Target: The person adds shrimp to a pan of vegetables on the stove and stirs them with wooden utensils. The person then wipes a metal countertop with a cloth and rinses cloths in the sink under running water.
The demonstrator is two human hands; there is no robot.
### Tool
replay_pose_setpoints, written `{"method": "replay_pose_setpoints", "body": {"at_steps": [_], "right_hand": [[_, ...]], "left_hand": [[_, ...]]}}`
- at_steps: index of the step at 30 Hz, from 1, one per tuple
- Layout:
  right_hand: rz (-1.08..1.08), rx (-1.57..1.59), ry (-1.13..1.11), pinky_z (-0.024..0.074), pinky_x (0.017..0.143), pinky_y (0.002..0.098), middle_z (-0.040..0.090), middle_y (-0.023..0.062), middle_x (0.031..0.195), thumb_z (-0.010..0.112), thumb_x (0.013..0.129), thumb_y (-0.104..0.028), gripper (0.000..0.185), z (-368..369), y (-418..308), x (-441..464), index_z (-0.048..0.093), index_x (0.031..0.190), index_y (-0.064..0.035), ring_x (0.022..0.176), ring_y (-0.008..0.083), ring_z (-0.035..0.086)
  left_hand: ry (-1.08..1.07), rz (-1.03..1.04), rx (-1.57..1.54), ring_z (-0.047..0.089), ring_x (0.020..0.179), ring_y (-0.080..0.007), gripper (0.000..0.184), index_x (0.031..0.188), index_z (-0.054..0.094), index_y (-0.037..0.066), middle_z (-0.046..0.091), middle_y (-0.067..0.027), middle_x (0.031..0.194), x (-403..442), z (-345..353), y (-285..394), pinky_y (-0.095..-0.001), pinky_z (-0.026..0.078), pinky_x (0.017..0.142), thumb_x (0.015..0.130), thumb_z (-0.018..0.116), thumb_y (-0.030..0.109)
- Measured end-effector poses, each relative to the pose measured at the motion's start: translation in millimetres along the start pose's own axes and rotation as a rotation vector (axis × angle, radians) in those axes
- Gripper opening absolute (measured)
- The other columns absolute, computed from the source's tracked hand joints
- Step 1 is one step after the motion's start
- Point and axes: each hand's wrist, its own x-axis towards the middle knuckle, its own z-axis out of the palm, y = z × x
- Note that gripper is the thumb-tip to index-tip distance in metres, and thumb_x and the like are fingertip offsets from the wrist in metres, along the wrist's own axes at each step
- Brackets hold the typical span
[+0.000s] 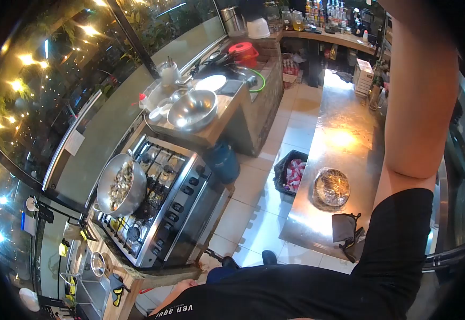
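Note:
My left hand (186,285) hangs low at my side, beside the wooden bench corner. Only a small part of it shows past my black sleeve, and its fingers are not clear. My right arm rises along the right side, over the steel counter (310,226), and its hand is beyond the top of the view. On that counter, near my right sleeve, sit a round plastic-wrapped item (331,189) and a small dark pouch-like thing with cords (345,228). A large metal pot (104,186) with chopped food in it stands on the gas stove (160,234).
Behind the stove, a steel bowl (192,110) and a white plate (211,82) rest on a worktop. A blue gas cylinder (223,164) stands beneath. A black-lined bin (283,184) sits against the steel counter. Bottles (328,13) line the far shelf.

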Motion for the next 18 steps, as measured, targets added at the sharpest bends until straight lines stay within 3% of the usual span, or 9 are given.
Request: {"method": "replay_pose_setpoints", "body": {"at_steps": [13,18], "right_hand": [[0.144,-0.332,0.033,0.0415,0.058,0.0293,0.06,0.0032,0.073,0.073,0.089,0.001,0.021,-119,79,3,0.058,0.076,-0.0068,0.064,0.0141,0.055],[0.171,-0.392,-0.014,0.042,0.059,0.0291,0.06,0.0034,0.074,0.073,0.089,0.001,0.021,-134,78,-16,0.059,0.076,-0.0068,0.064,0.0144,0.055]], "left_hand": [[0.048,0.011,0.036,0.075,0.105,-0.0358,0.036,0.108,0.079,0.013,0.079,-0.0174,0.107,8,-4,8,-0.046,0.058,0.095,0.093,0.069,0.044],[0.078,0.021,0.048,0.075,0.106,-0.0359,0.035,0.108,0.079,0.013,0.078,-0.0175,0.108,11,1,5,-0.0461,0.058,0.095,0.093,0.069,0.043]]}}
